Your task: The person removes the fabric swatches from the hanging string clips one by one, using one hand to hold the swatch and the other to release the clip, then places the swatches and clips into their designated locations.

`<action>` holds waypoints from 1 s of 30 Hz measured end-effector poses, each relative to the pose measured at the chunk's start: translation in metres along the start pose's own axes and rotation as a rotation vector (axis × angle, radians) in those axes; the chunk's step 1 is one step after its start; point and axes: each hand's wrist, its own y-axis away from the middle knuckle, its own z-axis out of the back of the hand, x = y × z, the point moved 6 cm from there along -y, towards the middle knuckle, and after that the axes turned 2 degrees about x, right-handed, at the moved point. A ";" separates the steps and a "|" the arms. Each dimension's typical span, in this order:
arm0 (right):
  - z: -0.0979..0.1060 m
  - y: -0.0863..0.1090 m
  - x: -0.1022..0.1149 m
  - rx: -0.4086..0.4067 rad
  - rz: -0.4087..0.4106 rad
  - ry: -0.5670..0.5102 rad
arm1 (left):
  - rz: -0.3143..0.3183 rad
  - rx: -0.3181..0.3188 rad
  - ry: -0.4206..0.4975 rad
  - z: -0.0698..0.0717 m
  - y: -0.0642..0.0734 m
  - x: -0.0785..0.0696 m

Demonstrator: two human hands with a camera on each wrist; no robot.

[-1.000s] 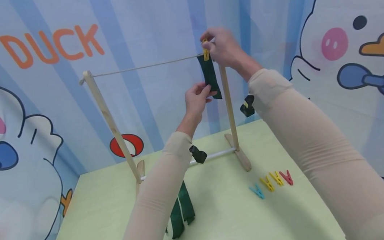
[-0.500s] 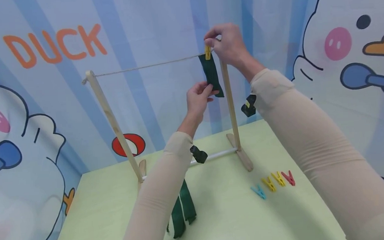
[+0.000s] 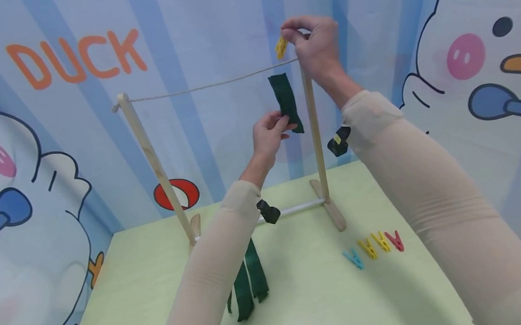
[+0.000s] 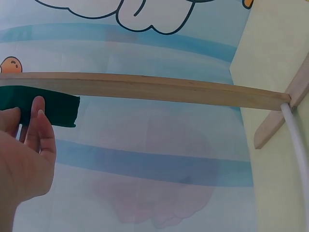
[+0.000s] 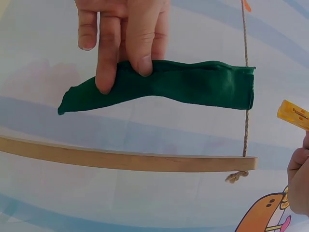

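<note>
My left hand (image 3: 268, 135) pinches a dark green cloth strip (image 3: 285, 95) near its lower end, thumb on one side and fingers on the other. The strip stands upright with its top edge just below the rope (image 3: 208, 88) in the head view. From the right wrist, the strip's end (image 5: 236, 87) overlaps the rope, and no clip is on it. Above the rope, near the right post, my right hand (image 3: 318, 44) holds a yellow clothespin (image 3: 281, 47) between thumb and fingers. In the left wrist view, the cloth (image 4: 60, 108) passes in front of a wooden post (image 4: 169, 90).
The wooden rack has a left post (image 3: 154, 163), a right post (image 3: 314, 135) and a white bottom bar (image 3: 300, 208). On the table (image 3: 302, 283), a blue clothespin (image 3: 354, 258), two yellow ones (image 3: 368, 249) and a red one (image 3: 396, 241) lie right. More green cloth (image 3: 257, 275) lies under my left forearm.
My right hand has lifted the yellow clothespin up and off the cloth and rope. The rope has risen away from the strip's top edge. My left hand has stayed nearly in place.
</note>
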 end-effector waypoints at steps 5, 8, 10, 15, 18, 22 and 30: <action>0.001 0.001 0.003 -0.021 0.016 -0.007 | 0.001 -0.009 -0.008 0.006 0.004 -0.001; 0.001 0.004 0.001 -0.019 0.024 0.007 | 0.004 -0.011 -0.005 0.009 0.007 -0.001; 0.001 0.007 -0.001 -0.013 0.026 0.012 | 0.015 -0.012 0.002 0.010 0.010 -0.001; 0.008 0.024 -0.010 0.018 0.032 -0.023 | 0.075 0.008 0.057 0.009 0.026 0.008; 0.018 0.040 -0.015 0.033 0.048 -0.028 | 0.115 0.044 0.100 0.006 0.043 0.016; 0.036 0.061 -0.025 0.033 0.080 0.000 | 0.149 0.084 0.111 0.007 0.065 0.027; 0.061 0.103 -0.058 0.083 0.023 0.043 | 0.218 0.065 0.079 0.030 0.092 0.053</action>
